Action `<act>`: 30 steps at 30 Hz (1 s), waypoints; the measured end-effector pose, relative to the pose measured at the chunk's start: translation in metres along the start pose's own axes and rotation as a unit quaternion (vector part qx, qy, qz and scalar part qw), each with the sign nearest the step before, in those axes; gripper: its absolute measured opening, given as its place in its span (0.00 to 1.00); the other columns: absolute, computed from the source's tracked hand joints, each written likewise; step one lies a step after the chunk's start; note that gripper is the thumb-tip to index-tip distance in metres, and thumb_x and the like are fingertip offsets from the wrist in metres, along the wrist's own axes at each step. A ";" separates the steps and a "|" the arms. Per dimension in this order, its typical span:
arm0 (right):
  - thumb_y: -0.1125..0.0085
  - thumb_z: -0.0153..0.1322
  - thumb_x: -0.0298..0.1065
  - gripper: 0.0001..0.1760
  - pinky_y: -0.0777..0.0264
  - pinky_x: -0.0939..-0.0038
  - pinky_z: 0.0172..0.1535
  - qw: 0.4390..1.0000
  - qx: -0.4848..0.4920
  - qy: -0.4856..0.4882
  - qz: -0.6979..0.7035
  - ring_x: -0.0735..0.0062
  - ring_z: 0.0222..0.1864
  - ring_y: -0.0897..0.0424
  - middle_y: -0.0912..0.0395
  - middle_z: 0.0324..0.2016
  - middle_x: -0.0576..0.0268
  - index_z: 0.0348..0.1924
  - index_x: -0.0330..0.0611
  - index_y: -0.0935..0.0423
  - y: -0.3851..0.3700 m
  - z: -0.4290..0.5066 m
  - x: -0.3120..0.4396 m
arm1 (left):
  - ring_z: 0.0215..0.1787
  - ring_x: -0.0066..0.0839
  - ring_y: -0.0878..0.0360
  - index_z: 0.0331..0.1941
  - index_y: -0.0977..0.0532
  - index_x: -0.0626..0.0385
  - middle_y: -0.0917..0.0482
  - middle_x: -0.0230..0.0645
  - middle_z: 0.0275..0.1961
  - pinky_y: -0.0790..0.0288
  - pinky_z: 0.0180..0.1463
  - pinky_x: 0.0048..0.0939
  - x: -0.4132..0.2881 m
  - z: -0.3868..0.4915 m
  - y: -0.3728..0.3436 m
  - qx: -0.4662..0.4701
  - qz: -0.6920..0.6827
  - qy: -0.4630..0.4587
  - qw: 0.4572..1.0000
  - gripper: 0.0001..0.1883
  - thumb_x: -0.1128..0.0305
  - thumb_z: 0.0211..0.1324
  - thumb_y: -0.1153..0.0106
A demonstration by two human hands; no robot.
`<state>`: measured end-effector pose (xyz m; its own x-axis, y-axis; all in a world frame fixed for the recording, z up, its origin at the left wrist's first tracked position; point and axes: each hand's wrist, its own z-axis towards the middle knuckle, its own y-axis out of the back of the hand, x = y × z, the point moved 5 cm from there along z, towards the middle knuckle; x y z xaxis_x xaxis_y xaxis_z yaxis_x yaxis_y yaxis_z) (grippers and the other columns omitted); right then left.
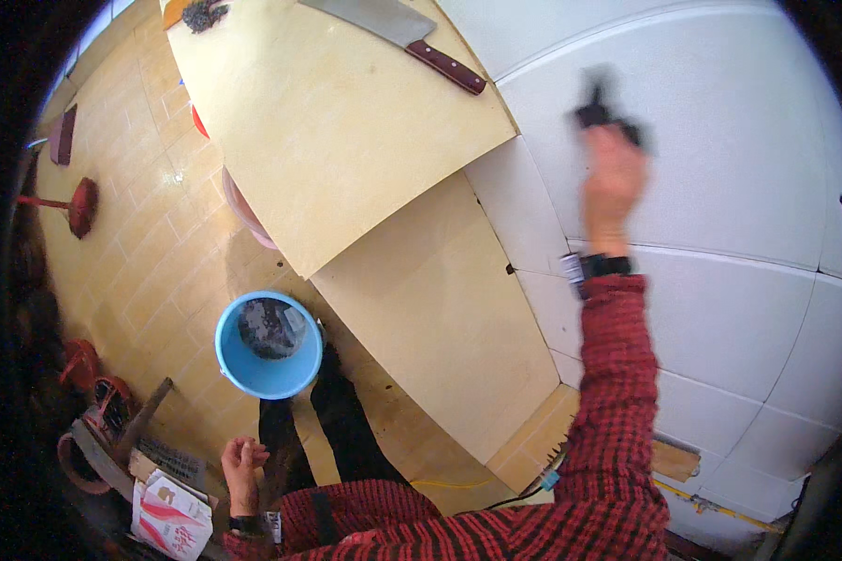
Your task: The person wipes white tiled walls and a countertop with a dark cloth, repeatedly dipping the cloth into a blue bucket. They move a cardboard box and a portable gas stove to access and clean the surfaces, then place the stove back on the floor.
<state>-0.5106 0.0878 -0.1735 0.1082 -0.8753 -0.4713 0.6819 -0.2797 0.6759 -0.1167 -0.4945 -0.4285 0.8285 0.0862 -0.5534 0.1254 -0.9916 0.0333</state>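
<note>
My right hand (614,175) is raised in front of the white tiled wall (709,140), blurred by motion, and grips a dark cloth-like thing (600,116) that I cannot name exactly. Low on the left, my left hand (241,456) hangs beside my dark trousers with its fingers loosely curled; nothing shows in it. A light blue bucket (231,350) stands on the floor in front of my feet, with dark, murky contents. On the pale yellow countertop (337,161) lies a cleaver (421,49) with a riveted dark red handle. A dark grey clump (202,15) is near the counter's far left corner.
Below the countertop is a lower beige surface (435,308). A pink basin (242,210) sits partly under the counter's left edge. Over the tiled floor (147,259) at left are a red long-handled thing (83,207) and a printed bag (170,515). A yellow pipe (730,514) runs along the wall's bottom right.
</note>
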 end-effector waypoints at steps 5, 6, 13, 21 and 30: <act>0.43 0.58 0.15 0.19 0.30 0.58 0.49 0.907 0.286 -0.269 0.152 0.52 0.44 0.26 0.20 0.38 0.58 0.41 0.44 0.19 -0.056 -0.176 0.091 | 0.33 0.28 0.15 0.45 0.25 0.61 0.16 0.40 0.36 0.22 0.38 0.28 -0.010 -0.011 0.006 0.018 -0.013 -0.060 0.998 0.10 0.66 0.73 0.48; 0.45 0.60 0.16 0.18 0.30 0.59 0.49 0.899 0.291 -0.277 0.172 0.52 0.46 0.25 0.19 0.39 0.58 0.41 0.44 0.19 -0.046 -0.187 0.086 | 0.32 0.26 0.16 0.44 0.26 0.61 0.17 0.39 0.35 0.24 0.35 0.25 -0.010 -0.012 0.015 0.001 -0.007 -0.055 0.998 0.10 0.66 0.73 0.48; 0.46 0.68 0.19 0.22 0.36 0.58 0.59 0.994 -0.096 -0.022 -0.052 0.60 0.51 0.21 0.17 0.49 0.60 0.54 0.46 0.20 0.100 0.112 -0.076 | 0.32 0.24 0.19 0.43 0.27 0.61 0.19 0.36 0.33 0.27 0.32 0.25 -0.005 0.005 0.020 0.026 -0.068 -0.031 0.997 0.09 0.67 0.72 0.48; 0.48 0.71 0.31 0.18 0.30 0.61 0.36 0.983 -0.024 0.124 -0.133 0.64 0.39 0.22 0.22 0.36 0.64 0.54 0.47 0.24 -0.013 0.130 -0.003 | 0.33 0.28 0.16 0.43 0.26 0.61 0.17 0.38 0.35 0.22 0.35 0.29 -0.024 -0.022 -0.040 0.027 -0.030 -0.024 0.999 0.09 0.67 0.72 0.47; 0.43 0.70 0.33 0.08 0.32 0.57 0.38 0.993 0.090 0.064 -0.042 0.62 0.37 0.24 0.23 0.34 0.62 0.42 0.49 0.22 0.021 0.051 0.011 | 0.26 0.20 0.23 0.42 0.27 0.59 0.21 0.33 0.31 0.31 0.28 0.21 0.029 -0.026 0.053 -0.050 -0.094 0.056 0.993 0.07 0.68 0.73 0.49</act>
<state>-0.5319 0.0524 -0.1360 0.1548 -0.7920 -0.5905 0.5530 -0.4258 0.7161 -0.0720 -0.5419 -0.4216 0.8400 0.2846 -0.4620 0.3323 -0.9429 0.0232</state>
